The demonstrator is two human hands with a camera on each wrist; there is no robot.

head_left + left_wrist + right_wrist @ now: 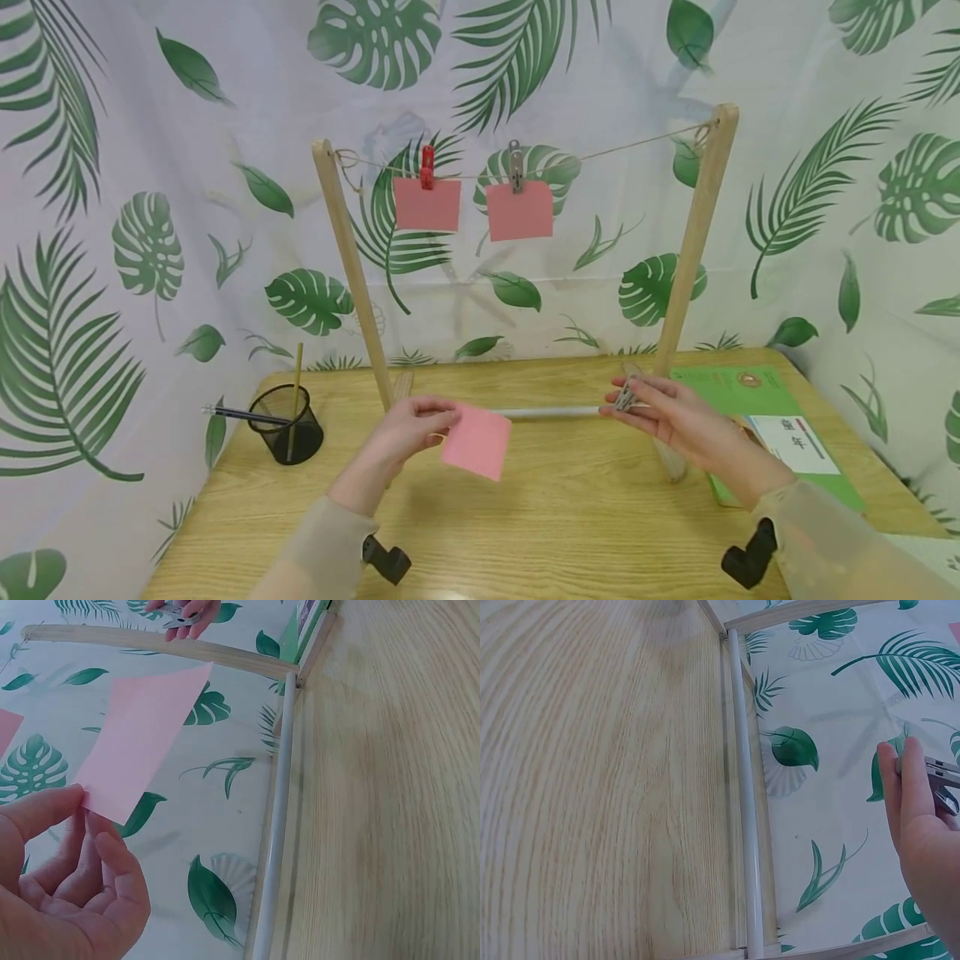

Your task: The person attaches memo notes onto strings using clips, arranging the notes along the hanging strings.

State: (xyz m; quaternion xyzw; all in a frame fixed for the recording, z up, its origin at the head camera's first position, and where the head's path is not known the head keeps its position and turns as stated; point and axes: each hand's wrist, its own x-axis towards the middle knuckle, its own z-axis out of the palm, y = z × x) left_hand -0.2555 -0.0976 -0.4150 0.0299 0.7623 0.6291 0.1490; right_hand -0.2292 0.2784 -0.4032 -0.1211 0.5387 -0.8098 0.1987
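My left hand (416, 429) pinches a pink sticky note (477, 442) by one corner between thumb and fingertips. In the left wrist view the pink sticky note (146, 742) stands out from the fingertips, slightly bowed. My right hand (678, 417) holds a grey clothespin (626, 394) between thumb and fingers. The clothespin (941, 776) shows only partly in the right wrist view. Above both hands a string (622, 150) runs between two wooden posts. One pink note (427, 208) hangs there from a red clothespin (427, 167), another (520, 215) from a grey clothespin (516, 167).
The wooden posts (352, 267) stand on the table (525, 533), joined low down by a white rod (551, 412). At the left is a black mesh pen cup (306, 437) with pencils. A green book (750, 383) lies at the right, behind the right forearm.
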